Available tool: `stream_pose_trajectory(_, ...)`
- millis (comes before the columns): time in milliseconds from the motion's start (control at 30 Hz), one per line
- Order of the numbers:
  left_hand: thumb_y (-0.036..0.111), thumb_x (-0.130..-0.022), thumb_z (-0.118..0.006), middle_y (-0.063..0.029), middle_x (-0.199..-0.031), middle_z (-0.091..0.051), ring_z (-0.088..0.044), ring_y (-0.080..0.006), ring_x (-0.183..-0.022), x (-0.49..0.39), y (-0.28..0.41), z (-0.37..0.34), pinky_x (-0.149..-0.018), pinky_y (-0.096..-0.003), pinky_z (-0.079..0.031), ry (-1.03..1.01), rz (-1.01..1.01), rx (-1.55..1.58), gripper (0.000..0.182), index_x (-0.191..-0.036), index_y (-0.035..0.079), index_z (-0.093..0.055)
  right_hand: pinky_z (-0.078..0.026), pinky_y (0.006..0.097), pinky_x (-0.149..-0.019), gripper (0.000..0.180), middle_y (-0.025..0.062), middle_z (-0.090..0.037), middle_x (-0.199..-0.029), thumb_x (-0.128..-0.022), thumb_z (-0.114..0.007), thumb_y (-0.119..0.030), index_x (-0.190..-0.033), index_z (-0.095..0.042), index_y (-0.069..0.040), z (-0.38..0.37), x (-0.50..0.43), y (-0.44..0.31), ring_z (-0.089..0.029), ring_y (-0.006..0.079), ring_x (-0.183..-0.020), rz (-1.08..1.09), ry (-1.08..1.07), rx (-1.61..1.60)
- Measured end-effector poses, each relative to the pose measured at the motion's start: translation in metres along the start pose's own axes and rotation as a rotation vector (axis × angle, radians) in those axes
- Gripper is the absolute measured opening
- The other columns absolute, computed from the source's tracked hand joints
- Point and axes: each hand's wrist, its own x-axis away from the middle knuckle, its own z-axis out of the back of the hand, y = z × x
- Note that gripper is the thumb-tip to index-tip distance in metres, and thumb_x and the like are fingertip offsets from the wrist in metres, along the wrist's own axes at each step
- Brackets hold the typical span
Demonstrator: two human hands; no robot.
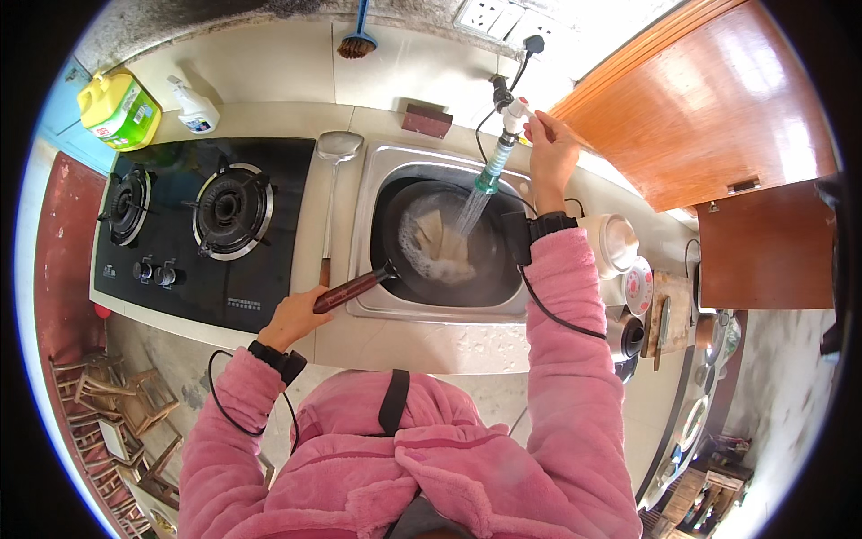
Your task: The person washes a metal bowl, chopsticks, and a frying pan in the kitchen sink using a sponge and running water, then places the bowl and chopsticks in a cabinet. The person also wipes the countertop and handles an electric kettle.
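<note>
My left hand [294, 320] is closed around the dark wooden handle [347, 291] of a wok. The wok [491, 269] sits in the stainless-steel sink [357, 236], and foamy water with a light-coloured cloth [441, 236] lies inside it. Up at the wall, my right hand [553, 151] has its fingers on the lever of a white tap [515, 114]. Water sprays from the tap's green-tipped flexible nozzle [488, 180] into the wok, right beside the cloth.
Left of the sink stand a metal spatula [337, 151] and a black gas hob [269, 296]. A yellow detergent jug [128, 111] and a spray bottle [192, 104] are behind the hob. To the right are a rice cooker [630, 337] and a cutting board [677, 296] with a knife [663, 323].
</note>
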Motion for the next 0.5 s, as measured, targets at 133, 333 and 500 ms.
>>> stream_pose_trajectory(133,0.030,-0.079,-0.075,-0.0188,-0.100,-0.070,-0.067,-0.0373,-0.093,-0.001,-0.001,0.000,-0.081,-0.0420,-0.052,-0.001,-0.011,0.004,0.051,-0.123,0.011,-0.059,-0.055,0.0283,-0.074,0.024,0.0107,-0.073,-0.087,-0.092,-0.066,-0.013,-0.109,-0.070,0.003,-0.002,0.007,0.001,-0.071,0.0154,-0.081,0.038,0.019,-0.074)
stream_pose_trajectory(333,0.032,-0.080,-0.074,-0.0181,-0.098,-0.070,-0.067,-0.0394,-0.092,-0.001,0.002,0.004,-0.081,-0.0457,-0.052,-0.031,0.007,0.032,0.051,-0.125,0.015,-0.059,-0.054,0.0266,-0.072,0.027,0.0119,-0.073,-0.088,-0.092,-0.067,-0.016,-0.111,-0.070,0.003,-0.003,0.002,0.010,-0.070,0.0134,-0.080,0.023,-0.022,0.008)
stream_pose_trajectory(500,0.031,-0.079,-0.076,-0.0185,-0.097,-0.070,-0.068,-0.0370,-0.091,-0.002,0.006,0.005,-0.080,-0.0413,-0.052,-0.025,0.021,0.017,0.051,-0.123,0.011,-0.059,-0.055,0.0261,-0.074,0.027,0.0122,-0.073,-0.089,-0.093,-0.066,-0.014,-0.112,-0.070,0.004,-0.006,-0.004,0.020,-0.070,0.0141,-0.079,-0.007,-0.032,-0.137)
